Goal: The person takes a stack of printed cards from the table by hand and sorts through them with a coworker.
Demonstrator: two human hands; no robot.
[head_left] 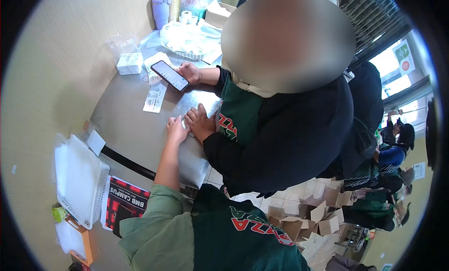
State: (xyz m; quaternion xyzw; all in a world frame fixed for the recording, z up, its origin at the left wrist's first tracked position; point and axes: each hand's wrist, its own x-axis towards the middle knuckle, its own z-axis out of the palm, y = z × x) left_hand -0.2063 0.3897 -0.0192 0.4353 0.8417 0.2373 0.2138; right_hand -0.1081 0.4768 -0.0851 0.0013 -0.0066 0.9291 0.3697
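My left hand (pixel 177 131) reaches over the metal table with its fingers closed on a small white piece (pixel 184 124), whose kind I cannot make out. A co-worker's hand (pixel 200 123) rests right beside my fingertips, close to the same piece. Their other hand (pixel 190 73) holds up a phone (pixel 170 75) with a lit screen. Below the phone, a printed paper slip (pixel 155 98) lies on the table. Of my right hand, only what seems a small bit of skin (pixel 226 192) shows at my apron's edge; its fingers are hidden.
A white basket (pixel 187 53) of plastic-wrapped items, a purple tumbler (pixel 161 11) and a white stack (pixel 129 63) stand at the back. White trays (pixel 84 179) and a BMB CAMPUS booklet (pixel 125 201) are at left. Cardboard boxes (pixel 306 222) are on the tiled floor; other people stand at right.
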